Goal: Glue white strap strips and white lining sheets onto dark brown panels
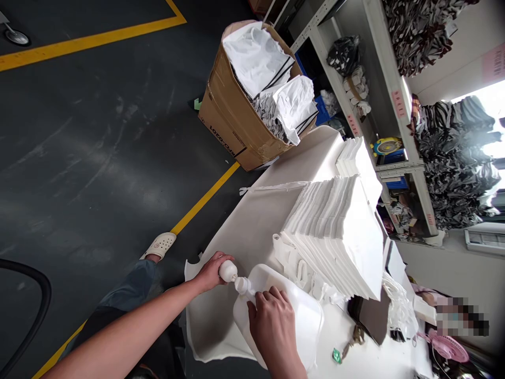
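My left hand (pixel 211 272) grips a rounded white plastic cap (pixel 228 271), which sits against the neck (pixel 242 286) of a white plastic jug (pixel 290 316). My right hand (pixel 272 321) clasps the jug's shoulder just below that neck, and the jug lies tilted on a white sheet (pixel 244 231) covering the table. Beside the jug is a tall stack of white non-woven bags (pixel 331 237), with loose bag handles (pixel 300 273) spilling near my hands. A smaller stack (pixel 357 163) stands beyond it.
A cardboard box (pixel 240 121) of white bags stands past the table's far end, beside a metal shelf (pixel 351 89). Dark patterned bags (pixel 453 163) hang beyond. A dark pad (pixel 373 316) and small items lie on the table. My foot (pixel 160 246) rests on the dark floor.
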Demonstrator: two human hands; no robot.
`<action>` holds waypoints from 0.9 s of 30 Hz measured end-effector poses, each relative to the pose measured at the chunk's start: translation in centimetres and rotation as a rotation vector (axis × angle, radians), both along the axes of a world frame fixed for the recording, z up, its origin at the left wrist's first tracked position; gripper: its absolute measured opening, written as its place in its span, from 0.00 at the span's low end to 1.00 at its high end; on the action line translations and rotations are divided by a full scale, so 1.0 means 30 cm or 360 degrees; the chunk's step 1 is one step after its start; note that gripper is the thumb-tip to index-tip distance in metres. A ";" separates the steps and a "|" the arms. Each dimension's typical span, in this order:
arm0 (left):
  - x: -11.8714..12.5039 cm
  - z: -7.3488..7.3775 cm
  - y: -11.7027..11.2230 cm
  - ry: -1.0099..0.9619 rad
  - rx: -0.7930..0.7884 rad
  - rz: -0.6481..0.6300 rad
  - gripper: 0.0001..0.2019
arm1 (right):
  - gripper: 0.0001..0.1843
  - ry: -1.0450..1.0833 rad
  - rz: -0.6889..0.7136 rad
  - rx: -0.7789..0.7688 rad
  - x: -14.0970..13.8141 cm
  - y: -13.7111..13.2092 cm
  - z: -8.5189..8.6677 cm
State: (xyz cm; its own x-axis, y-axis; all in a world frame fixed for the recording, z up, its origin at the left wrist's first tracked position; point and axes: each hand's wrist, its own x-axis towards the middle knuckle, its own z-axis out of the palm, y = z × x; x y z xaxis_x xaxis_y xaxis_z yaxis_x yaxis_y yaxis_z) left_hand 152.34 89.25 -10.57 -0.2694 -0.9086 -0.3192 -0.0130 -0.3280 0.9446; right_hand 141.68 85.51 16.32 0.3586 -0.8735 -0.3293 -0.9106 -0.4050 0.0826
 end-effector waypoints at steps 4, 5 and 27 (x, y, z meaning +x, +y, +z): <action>0.001 0.001 -0.001 0.0004 -0.0003 -0.0004 0.30 | 0.13 0.0002 0.0000 -0.0006 -0.001 0.004 0.000; 0.001 0.002 -0.002 0.0004 -0.0004 -0.0005 0.30 | 0.13 0.0003 0.0002 -0.0007 -0.002 0.005 0.000; -0.006 -0.014 -0.001 -0.0017 -0.0010 -0.0002 0.29 | 0.13 0.0030 -0.0016 0.0019 0.001 0.005 0.005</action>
State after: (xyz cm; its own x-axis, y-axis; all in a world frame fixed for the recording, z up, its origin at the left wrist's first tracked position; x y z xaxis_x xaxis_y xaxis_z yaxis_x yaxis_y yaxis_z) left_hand 152.17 89.23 -10.98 -0.2674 -0.9102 -0.3162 -0.0237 -0.3219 0.9465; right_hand 141.73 85.66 16.48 0.3434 -0.8731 -0.3462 -0.9129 -0.3968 0.0952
